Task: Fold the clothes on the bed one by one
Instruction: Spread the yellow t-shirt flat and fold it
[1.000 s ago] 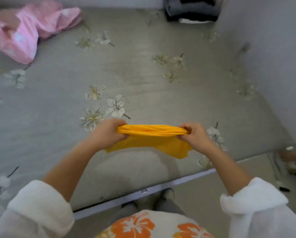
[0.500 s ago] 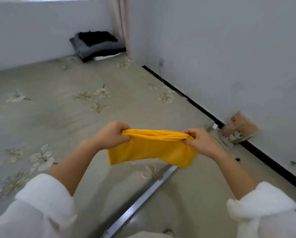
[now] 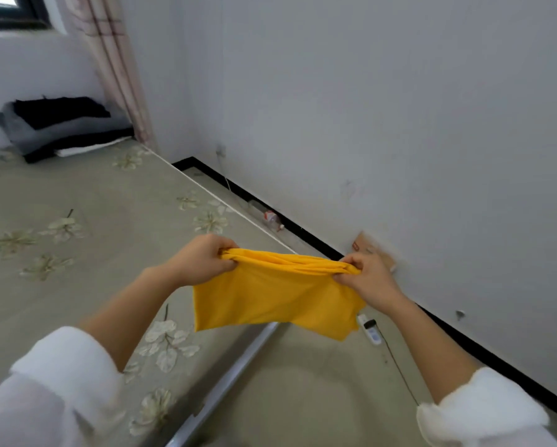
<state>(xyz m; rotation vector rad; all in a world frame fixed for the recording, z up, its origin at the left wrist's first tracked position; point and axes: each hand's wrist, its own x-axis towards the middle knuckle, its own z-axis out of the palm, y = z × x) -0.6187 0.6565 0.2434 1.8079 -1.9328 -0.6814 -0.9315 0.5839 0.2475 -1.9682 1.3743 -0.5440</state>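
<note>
A yellow garment [image 3: 270, 301] hangs in the air over the bed's right corner, bunched along its top edge. My left hand [image 3: 199, 261] grips the left end of that edge and my right hand [image 3: 369, 279] grips the right end. The cloth hangs down between them, partly folded. The bed [image 3: 77, 253] with its grey-green flowered sheet lies below and to the left. A pile of folded dark and grey clothes [image 3: 60, 127] rests at the bed's far corner.
A white wall [image 3: 399, 124] runs along the right with a black skirting. Between bed and wall is a strip of floor [image 3: 303, 398] with a plastic bottle [image 3: 272, 219], a small white device [image 3: 369, 329] with a cable, and a brown paper object [image 3: 367, 250]. A curtain [image 3: 115, 66] hangs at the far corner.
My view has swung to the right, from the bed's middle to its right edge and the wall. Both hands keep their grip on the yellow garment, which now hangs over the bed's corner.
</note>
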